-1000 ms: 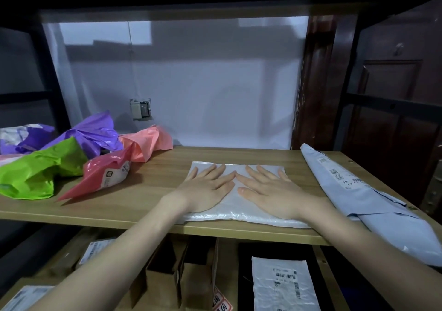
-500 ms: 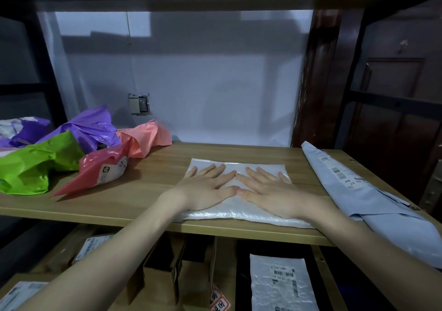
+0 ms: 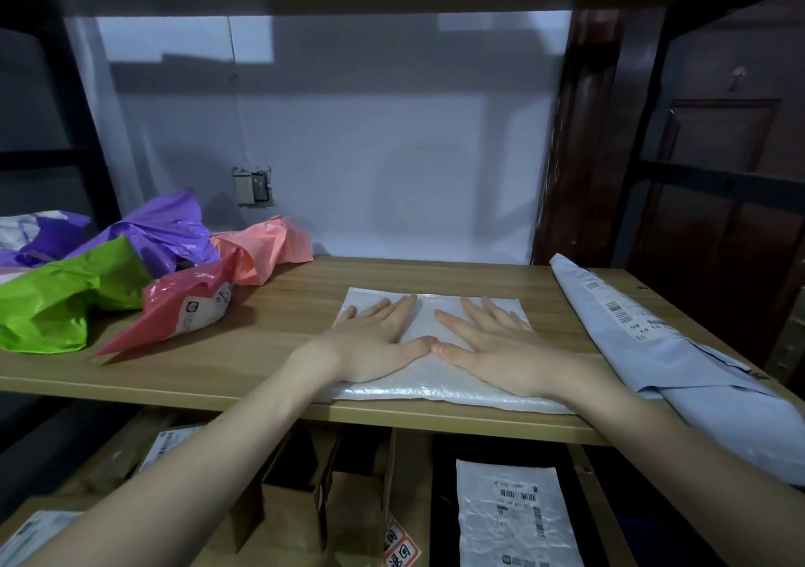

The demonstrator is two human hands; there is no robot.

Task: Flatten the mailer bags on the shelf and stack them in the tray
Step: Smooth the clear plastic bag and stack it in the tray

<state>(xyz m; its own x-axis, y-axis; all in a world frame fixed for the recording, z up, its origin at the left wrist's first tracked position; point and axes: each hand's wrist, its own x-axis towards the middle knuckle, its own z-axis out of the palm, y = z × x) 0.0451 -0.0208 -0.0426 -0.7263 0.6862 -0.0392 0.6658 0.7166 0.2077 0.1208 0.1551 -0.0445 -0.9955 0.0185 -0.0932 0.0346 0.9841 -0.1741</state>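
Note:
A white bubble mailer bag [image 3: 429, 318] lies flat near the front edge of the wooden shelf [image 3: 270, 331]. My left hand [image 3: 374, 340] and my right hand [image 3: 492, 344] press on it palm down with straight, spread fingers, thumb tips touching. At the shelf's left lie crumpled mailer bags: a green one [image 3: 61, 300], a purple one [image 3: 161, 231], a red one with a label [image 3: 187, 309] and a pink one [image 3: 270, 252]. A long pale blue mailer bag [image 3: 662, 348] lies along the right edge. One level down, a dark tray [image 3: 440, 501] holds a flat white labelled mailer [image 3: 514, 518].
Brown cardboard boxes [image 3: 331, 497] with labels stand on the lower level, below the shelf's front edge. A white wall with a socket [image 3: 255, 185] backs the shelf. Dark metal uprights [image 3: 636, 174] and a wooden door frame [image 3: 575, 139] stand at the right.
My fingers have spread outward across the white mailer while the thumbs stay together. The camera has tilted slightly, so the shelf sits lower in the frame.

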